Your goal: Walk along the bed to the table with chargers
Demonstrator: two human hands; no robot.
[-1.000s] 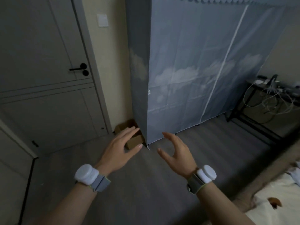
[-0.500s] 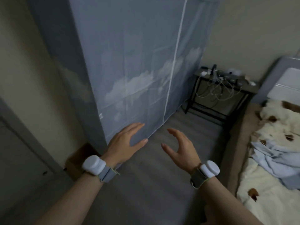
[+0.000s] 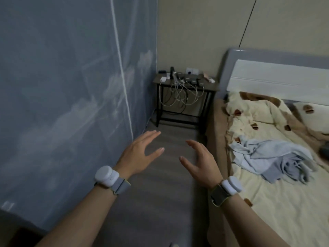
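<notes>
Both hands empty, fingers loosely spread: left hand (image 3: 140,155) just beside the fabric wardrobe (image 3: 71,86), right hand (image 3: 199,161) near the bed (image 3: 267,202). Risk: narrow aisle, dim light; left fingers could snag the wardrobe's cover.

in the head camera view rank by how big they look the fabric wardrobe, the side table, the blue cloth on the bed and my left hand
1. fabric wardrobe, by far the largest.
2. side table and blue cloth: look about alike, no ranking.
3. left hand, smallest, though nearness to the camera enlarges it.
</notes>
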